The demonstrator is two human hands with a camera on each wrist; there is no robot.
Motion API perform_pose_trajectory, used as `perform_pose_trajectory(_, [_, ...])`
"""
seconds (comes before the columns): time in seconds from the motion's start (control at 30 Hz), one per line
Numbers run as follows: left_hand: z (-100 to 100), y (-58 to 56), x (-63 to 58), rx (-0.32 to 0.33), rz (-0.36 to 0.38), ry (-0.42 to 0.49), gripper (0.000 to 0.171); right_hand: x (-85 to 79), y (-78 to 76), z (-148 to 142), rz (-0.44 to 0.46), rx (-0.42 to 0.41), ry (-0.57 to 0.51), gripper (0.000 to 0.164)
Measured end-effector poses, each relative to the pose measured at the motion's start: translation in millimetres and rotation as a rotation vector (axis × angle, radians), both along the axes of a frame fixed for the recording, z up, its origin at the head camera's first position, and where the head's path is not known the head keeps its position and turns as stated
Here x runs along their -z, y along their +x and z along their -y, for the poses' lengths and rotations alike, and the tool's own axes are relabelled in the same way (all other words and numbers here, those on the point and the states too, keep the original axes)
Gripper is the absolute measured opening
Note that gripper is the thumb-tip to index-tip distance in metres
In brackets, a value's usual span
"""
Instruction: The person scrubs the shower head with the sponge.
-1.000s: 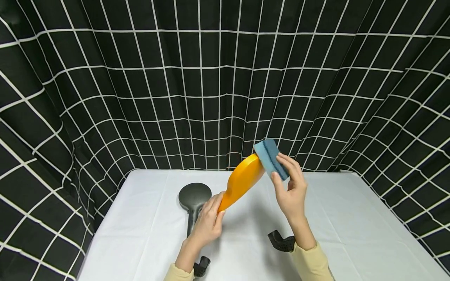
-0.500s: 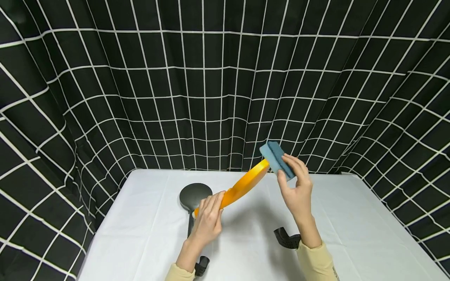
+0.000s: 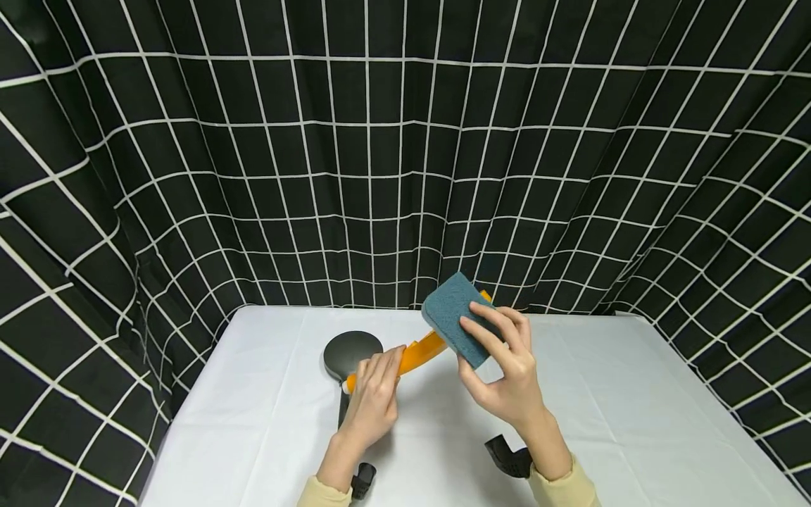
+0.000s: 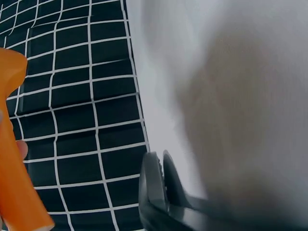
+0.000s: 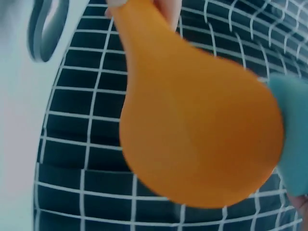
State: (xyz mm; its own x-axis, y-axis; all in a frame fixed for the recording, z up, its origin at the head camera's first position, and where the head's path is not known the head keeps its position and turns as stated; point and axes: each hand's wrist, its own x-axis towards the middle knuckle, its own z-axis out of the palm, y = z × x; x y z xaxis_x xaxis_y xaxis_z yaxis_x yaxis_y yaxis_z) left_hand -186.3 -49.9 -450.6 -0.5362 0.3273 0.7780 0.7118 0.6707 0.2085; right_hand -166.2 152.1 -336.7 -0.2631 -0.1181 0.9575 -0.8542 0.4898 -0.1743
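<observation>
In the head view my left hand (image 3: 374,401) grips the handle of an orange shower head (image 3: 423,352), held tilted above the table. Its pale handle end sticks out past the fingers. My right hand (image 3: 510,373) holds a blue scouring sponge (image 3: 453,317), fingers spread on the darker scouring side and thumb under its lower edge. From the head camera the sponge covers most of the orange round head. The right wrist view has the smooth side of the orange shower head (image 5: 197,125) filling the middle, with the sponge (image 5: 293,130) against its rim.
A dark grey shower head (image 3: 352,352) lies on the white-covered table (image 3: 253,415), left of centre, its handle partly behind my left hand. Black wrist camera mounts (image 3: 509,458) sit below both hands. A black curtain (image 3: 380,141) with white grid lines surrounds the table.
My right hand first moved slightly right, then back left and down, turning the sponge's scouring side toward the head camera and over the orange head. My left hand rolled the shower head edge-on.
</observation>
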Motion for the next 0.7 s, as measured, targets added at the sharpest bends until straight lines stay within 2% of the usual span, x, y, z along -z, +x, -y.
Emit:
perform_pose_trajectory(0.07, [0, -0.4, 0.1, -0.004, -0.03, -0.004, 0.05, -2.1, -0.8, -2, 0.039, -0.02, -0.043, 0.029])
perform_pose_trajectory(0.17, [0, -1.5, 1.0, -0.015, -0.086, -0.016, 0.052, -4.4, -5.4, -10, 0.22, -0.038, -0.212, 0.029])
perform_pose_trajectory(0.3, [0, -1.6, 2.2, -0.031, -0.113, -0.041, 0.057, -1.4, -11.2, -21, 0.575, 0.081, -0.374, 0.029])
perform_pose_trajectory(0.33, [0, -1.4, 2.1, -0.034, -0.111, -0.05, 0.058, -0.4, -11.5, -23, 0.636, 0.112, -0.393, 0.03])
perform_pose_trajectory(0.4, [-1, -0.3, 1.6, -0.037, -0.102, -0.065, 0.059, 1.8, -9.9, -23, 0.664, 0.157, -0.401, 0.03])
perform_pose_trajectory(0.43, [-1, 0.3, 1.2, -0.04, -0.095, -0.073, 0.059, 2.6, -8.7, -21, 0.628, 0.157, -0.396, 0.03])
perform_pose_trajectory(0.47, [-2, 1.0, 1.1, -0.046, -0.083, -0.08, 0.059, 4.8, -8.4, -20, 0.552, 0.15, -0.375, 0.03])
perform_pose_trajectory(0.53, [-3, 2.1, 0.7, -0.06, -0.07, -0.089, 0.059, 11.3, -9.0, -15, 0.352, 0.139, -0.305, 0.03])
perform_pose_trajectory(0.63, [-2, 2.7, -1.2, -0.091, -0.066, -0.104, 0.059, 24.4, -11.2, -4, 0.058, 0.148, -0.151, 0.032])
perform_pose_trajectory(0.7, [-2, 2.5, -1.8, -0.106, -0.077, -0.11, 0.058, 35.4, -12.4, 2, -0.075, 0.162, -0.028, 0.033])
